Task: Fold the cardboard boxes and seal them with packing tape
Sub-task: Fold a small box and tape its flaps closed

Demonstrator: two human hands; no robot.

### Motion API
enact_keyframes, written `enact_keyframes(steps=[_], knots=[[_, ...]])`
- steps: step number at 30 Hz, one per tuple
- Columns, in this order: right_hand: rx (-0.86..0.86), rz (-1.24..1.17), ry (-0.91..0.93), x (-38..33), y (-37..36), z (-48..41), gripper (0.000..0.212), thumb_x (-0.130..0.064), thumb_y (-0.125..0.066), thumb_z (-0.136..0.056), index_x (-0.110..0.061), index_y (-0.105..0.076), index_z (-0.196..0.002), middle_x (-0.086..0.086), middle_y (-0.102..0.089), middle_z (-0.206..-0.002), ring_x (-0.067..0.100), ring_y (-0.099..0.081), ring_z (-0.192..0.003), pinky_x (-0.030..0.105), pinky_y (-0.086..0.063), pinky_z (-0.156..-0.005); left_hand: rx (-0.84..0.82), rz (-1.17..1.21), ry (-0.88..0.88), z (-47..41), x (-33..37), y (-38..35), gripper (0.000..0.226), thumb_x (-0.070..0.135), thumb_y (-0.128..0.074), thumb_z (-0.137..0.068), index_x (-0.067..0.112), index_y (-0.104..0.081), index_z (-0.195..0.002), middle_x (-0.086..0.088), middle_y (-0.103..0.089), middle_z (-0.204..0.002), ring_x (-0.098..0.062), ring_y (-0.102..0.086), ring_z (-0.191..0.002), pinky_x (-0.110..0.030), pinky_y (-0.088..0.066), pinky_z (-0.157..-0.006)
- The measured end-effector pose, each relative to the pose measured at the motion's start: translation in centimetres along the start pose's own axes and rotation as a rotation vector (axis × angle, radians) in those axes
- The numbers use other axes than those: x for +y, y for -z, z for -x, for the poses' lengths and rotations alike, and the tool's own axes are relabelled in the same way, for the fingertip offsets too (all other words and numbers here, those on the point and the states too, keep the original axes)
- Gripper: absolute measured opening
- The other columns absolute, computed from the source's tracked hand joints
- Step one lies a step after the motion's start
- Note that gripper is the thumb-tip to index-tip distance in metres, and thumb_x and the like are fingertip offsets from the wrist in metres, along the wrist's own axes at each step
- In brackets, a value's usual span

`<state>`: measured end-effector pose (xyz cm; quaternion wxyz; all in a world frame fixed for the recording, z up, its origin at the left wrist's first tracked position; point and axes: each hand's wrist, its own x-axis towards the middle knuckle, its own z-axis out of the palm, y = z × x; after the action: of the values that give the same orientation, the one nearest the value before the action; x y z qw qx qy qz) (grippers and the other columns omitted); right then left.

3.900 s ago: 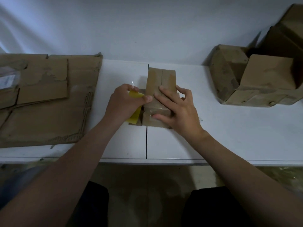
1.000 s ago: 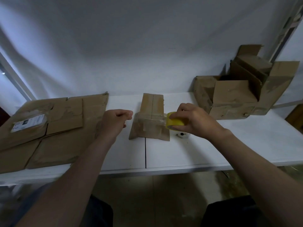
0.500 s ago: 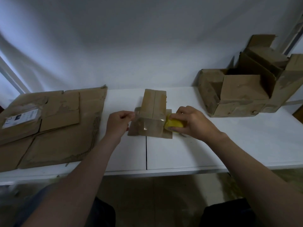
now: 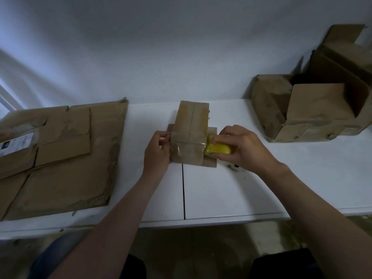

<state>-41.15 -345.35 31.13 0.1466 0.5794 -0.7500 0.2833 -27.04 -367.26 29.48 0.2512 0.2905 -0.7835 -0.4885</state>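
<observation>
Cardboard box (image 4: 190, 125): stands at the centre of the bench (image 4: 221, 194), long axis running away from the person. Its top flaps are folded shut and meet along a centre seam. A band of clear packing tape (image 4: 187, 147) crosses the near end from side to side.

Left grip (image 4: 157, 152): pinches the tape's free end against the box's left side.
Right grip (image 4: 243, 150): closed round the yellow tape roll (image 4: 218, 151), held at the box's right side. The tape is not cut from the roll.

Progress, as judged: this box is folded and its sealing is under way. The band is yet to be cut and pressed flat. No tape can be made out along the centre seam. Flattened cardboard (image 4: 60, 154) on the left is not yet folded. The open boxes (image 4: 312, 109) at right rear are erected, flaps up.

Condition: brown, scuffed and creased. Loose cardboard splays at the base, origin unclear.
</observation>
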Motion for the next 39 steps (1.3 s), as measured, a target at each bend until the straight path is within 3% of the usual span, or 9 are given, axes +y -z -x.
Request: enact_keyframes(steps=[4, 9, 13, 18, 23, 27, 31, 33, 39], knots=[[0.016, -0.019, 0.015, 0.4, 0.3, -0.2, 0.025, -0.036, -0.079, -0.087, -0.02, -0.077, -0.106, 0.001, -0.066, -0.1, 0.02, -0.062, -0.081, 0.034, -0.05, -0.07, -0.026, -0.02, -0.009, 0.1, 0.2, 0.1, 0.011, 0.026, -0.047, -0.106, 0.022, -0.058, -0.107, 0.008, -0.065, -0.093, -0.02, -0.067, -0.086, -0.051, -0.06, -0.075], [-0.051, -0.123, 0.067, 0.5, 0.8, -0.7, 0.029, -0.031, -0.085, -0.085, -0.016, -0.077, -0.109, 0.002, -0.067, -0.105, 0.016, -0.065, -0.09, 0.035, -0.054, -0.075, 0.002, -0.038, -0.084, 2.3, -0.4, 1.4, 0.014, 0.026, -0.043, -0.108, 0.018, -0.054, -0.107, 0.004, -0.063, -0.092, -0.022, -0.066, -0.081, -0.046, -0.058, -0.068], [-0.098, -0.157, 0.062, 0.4, 0.4, -1.2, 0.033, -0.037, -0.085, -0.083, -0.02, -0.077, -0.111, -0.003, -0.068, -0.107, 0.011, -0.066, -0.092, 0.033, -0.055, -0.076, 0.019, -0.147, -0.103, 2.4, -1.3, 1.2, 0.012, 0.026, -0.037, -0.109, 0.022, -0.048, -0.109, 0.0, -0.056, -0.102, -0.021, -0.06, -0.09, -0.027, -0.046, -0.066], [-0.093, -0.177, 0.022, 0.8, 0.1, -1.2, 0.035, -0.04, -0.085, -0.083, -0.021, -0.077, -0.111, -0.004, -0.068, -0.105, 0.012, -0.066, -0.091, 0.035, -0.054, -0.073, -0.07, -0.035, 0.282, 1.4, -1.1, 1.1, 0.048, 0.056, -0.036, -0.103, 0.036, -0.032, -0.146, -0.002, -0.033, -0.122, -0.022, -0.051, -0.098, -0.04, -0.05, -0.088], [-0.103, -0.149, 0.023, 0.6, -0.3, -1.4, 0.037, -0.043, -0.084, -0.084, -0.024, -0.075, -0.114, -0.005, -0.068, -0.107, 0.011, -0.065, -0.093, 0.032, -0.054, -0.075, 0.084, 0.073, 0.13, 0.9, -0.5, 1.7, 0.025, 0.03, -0.059, -0.101, 0.022, -0.049, -0.122, 0.009, -0.058, -0.102, -0.005, -0.06, -0.089, -0.015, -0.044, -0.061], [-0.069, -0.135, 0.01, 0.1, -0.9, -1.5, 0.034, -0.041, -0.083, -0.084, -0.024, -0.075, -0.112, -0.006, -0.068, -0.105, 0.012, -0.065, -0.09, 0.034, -0.052, -0.073, 0.268, 0.258, 0.144, 1.2, 0.6, 1.4, 0.015, 0.024, -0.06, -0.099, 0.021, -0.059, -0.114, 0.006, -0.066, -0.104, -0.011, -0.066, -0.097, -0.019, -0.051, -0.07], [-0.03, -0.126, 0.006, -0.5, -1.6, -1.5, 0.03, -0.04, -0.081, -0.084, -0.025, -0.076, -0.109, -0.007, -0.067, -0.1, 0.013, -0.064, -0.085, 0.035, -0.052, -0.069, 0.109, 0.213, 0.128, 2.0, 1.9, 0.2, 0.061, 0.043, -0.074, -0.088, 0.028, -0.034, -0.132, 0.021, -0.058, -0.102, 0.009, -0.061, -0.082, -0.008, -0.045, -0.061], [-0.021, -0.135, -0.003, -0.5, -1.7, -1.5, 0.031, -0.041, -0.081, -0.083, -0.025, -0.076, -0.109, -0.008, -0.067, -0.1, 0.012, -0.064, -0.085, 0.034, -0.052, -0.07, 0.161, 0.186, 0.151, 1.7, 1.8, 0.1, 0.072, 0.04, -0.08, -0.084, 0.023, -0.036, -0.139, 0.019, -0.06, -0.101, 0.008, -0.061, -0.081, -0.007, -0.044, -0.062], [-0.011, -0.169, -0.015, -0.4, -1.9, -1.3, 0.033, -0.04, -0.081, -0.083, -0.024, -0.076, -0.11, -0.007, -0.068, -0.102, 0.009, -0.064, -0.087, 0.032, -0.052, -0.073, 0.242, 0.295, 0.278, 0.6, 0.8, 1.1, 0.024, 0.036, -0.075, -0.089, 0.021, -0.075, -0.108, 0.015, -0.07, -0.09, 0.0, -0.066, -0.084, -0.015, -0.049, -0.066]])
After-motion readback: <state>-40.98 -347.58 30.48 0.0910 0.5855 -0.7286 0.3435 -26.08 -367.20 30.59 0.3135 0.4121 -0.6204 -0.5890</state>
